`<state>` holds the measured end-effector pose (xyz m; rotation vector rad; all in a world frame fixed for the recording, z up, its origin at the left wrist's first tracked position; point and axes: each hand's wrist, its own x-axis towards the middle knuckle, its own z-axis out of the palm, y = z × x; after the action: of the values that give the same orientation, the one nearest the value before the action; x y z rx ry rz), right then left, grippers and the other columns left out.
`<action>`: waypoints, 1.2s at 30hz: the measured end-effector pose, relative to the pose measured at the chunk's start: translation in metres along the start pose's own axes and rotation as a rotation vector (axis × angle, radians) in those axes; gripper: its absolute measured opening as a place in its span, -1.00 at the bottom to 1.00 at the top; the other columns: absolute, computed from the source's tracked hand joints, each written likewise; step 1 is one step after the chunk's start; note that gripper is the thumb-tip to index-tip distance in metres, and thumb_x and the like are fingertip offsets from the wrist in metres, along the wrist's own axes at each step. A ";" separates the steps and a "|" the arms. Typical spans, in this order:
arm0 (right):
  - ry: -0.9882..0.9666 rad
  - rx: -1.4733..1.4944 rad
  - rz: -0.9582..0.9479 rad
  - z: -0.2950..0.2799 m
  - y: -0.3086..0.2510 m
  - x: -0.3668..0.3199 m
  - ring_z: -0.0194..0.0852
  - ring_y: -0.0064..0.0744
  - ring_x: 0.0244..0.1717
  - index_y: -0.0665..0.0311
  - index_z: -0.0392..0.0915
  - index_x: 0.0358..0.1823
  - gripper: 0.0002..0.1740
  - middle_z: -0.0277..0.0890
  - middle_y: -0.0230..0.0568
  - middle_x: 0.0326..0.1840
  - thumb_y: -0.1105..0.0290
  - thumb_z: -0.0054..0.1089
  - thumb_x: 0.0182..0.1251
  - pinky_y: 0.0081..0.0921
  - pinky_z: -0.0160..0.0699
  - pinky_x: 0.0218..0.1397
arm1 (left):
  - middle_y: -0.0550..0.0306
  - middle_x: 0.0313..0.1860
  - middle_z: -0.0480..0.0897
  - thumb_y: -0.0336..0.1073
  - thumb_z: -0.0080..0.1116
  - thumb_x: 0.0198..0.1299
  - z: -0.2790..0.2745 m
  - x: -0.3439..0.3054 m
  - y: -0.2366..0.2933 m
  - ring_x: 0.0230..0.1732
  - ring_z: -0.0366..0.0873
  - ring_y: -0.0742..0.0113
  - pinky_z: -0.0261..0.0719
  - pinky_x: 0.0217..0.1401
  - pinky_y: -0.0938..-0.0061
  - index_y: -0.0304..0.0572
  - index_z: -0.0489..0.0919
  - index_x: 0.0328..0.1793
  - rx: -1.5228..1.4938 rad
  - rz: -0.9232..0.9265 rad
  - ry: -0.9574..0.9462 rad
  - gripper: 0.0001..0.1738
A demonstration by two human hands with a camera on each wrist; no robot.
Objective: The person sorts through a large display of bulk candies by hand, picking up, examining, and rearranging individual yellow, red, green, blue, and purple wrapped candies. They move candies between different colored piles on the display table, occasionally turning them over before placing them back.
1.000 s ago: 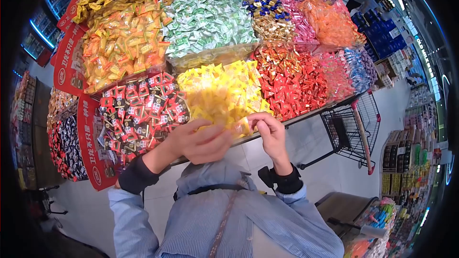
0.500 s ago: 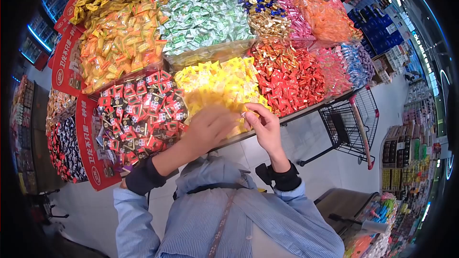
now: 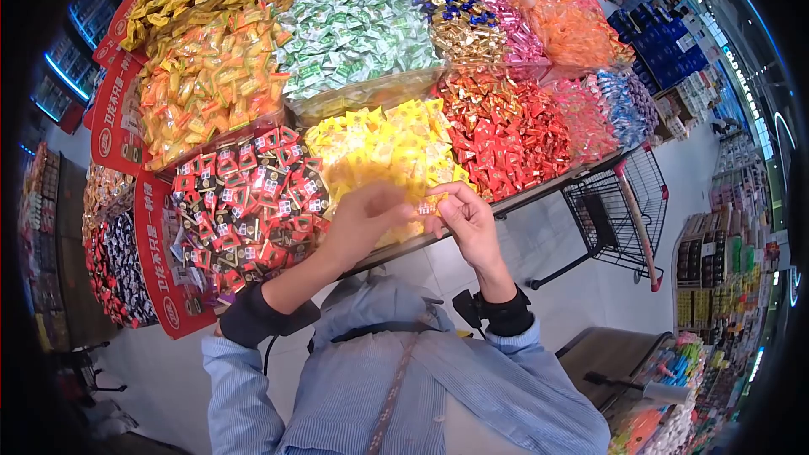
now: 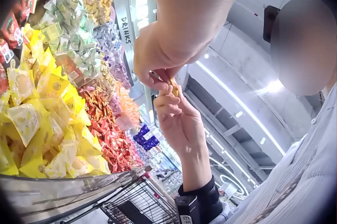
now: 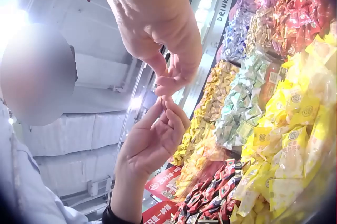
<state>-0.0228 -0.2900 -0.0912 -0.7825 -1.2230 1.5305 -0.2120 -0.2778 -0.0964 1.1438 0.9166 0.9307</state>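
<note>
Over the front edge of the candy display, both hands meet at a small yellow wrapped candy packet [image 3: 428,205]. My right hand [image 3: 470,221] pinches its right side between thumb and fingers. From the other side, the thumb and fingertips of my left hand [image 3: 368,217] close on the packet, partly blurred in the head view. In the left wrist view a sliver of the packet [image 4: 174,86] shows between the two hands' fingertips. Just beneath lies a heap of yellow packets [image 3: 383,147]. Much of the held packet is hidden by fingers in both wrist views.
Red-and-black packets [image 3: 253,202] fill the bin on the left, red candies [image 3: 506,143] the one on the right. Green-and-white candies [image 3: 354,38] lie behind a clear divider [image 3: 362,97]. A shopping cart [image 3: 619,219] stands to the right of the display.
The left hand was apart from the right a second ago, blurred over the yellow heap; it has moved right to the packet. The right hand has kept its pinch, and the packet's printed face now shows.
</note>
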 end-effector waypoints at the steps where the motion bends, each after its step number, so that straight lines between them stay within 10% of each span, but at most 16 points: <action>1: 0.004 0.012 -0.003 0.000 0.001 0.000 0.43 -0.60 -0.43 0.34 0.37 -0.03 -0.76 0.50 -0.25 -0.39 0.36 -0.07 0.40 -0.68 0.34 -0.39 | 0.20 -0.36 0.59 -0.19 0.25 0.10 0.001 -0.001 0.002 -0.30 0.52 0.53 0.45 -0.22 0.59 -0.34 0.52 -0.18 -0.022 -0.006 -0.001 -0.66; 16: 0.098 -0.143 0.052 0.001 0.031 -0.003 0.37 -0.70 -0.54 0.35 0.43 -0.15 -0.84 0.55 -0.29 -0.43 0.41 0.00 0.35 -0.73 0.33 -0.48 | 0.22 -0.36 0.59 -0.40 0.24 0.09 -0.003 -0.013 -0.010 -0.32 0.51 0.57 0.48 -0.24 0.65 -0.33 0.54 -0.25 0.276 0.065 0.094 -0.84; 26: 0.159 -0.124 0.047 0.013 0.042 0.014 0.34 -0.70 -0.60 0.38 0.42 -0.19 -0.88 0.54 -0.28 -0.48 0.48 0.00 0.33 -0.75 0.30 -0.52 | 0.05 -0.08 0.49 -0.24 0.25 0.10 -0.025 0.004 0.012 -0.09 0.50 0.28 0.50 -0.11 0.48 -0.23 0.47 0.02 0.629 0.204 -0.101 -0.61; 36: 0.120 0.063 0.048 0.031 0.016 0.037 0.35 -0.65 -0.60 0.31 0.36 -0.14 -0.87 0.53 -0.21 -0.49 0.44 -0.02 0.35 -0.73 0.32 -0.50 | -0.03 -0.20 0.54 -0.18 0.18 0.12 -0.044 0.012 0.057 -0.13 0.52 0.07 0.45 -0.07 0.32 -0.25 0.51 -0.09 0.783 0.369 -0.161 -0.67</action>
<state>-0.0670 -0.2646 -0.0942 -0.8549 -1.0699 1.5311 -0.2557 -0.2433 -0.0494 2.0790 0.9808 0.7599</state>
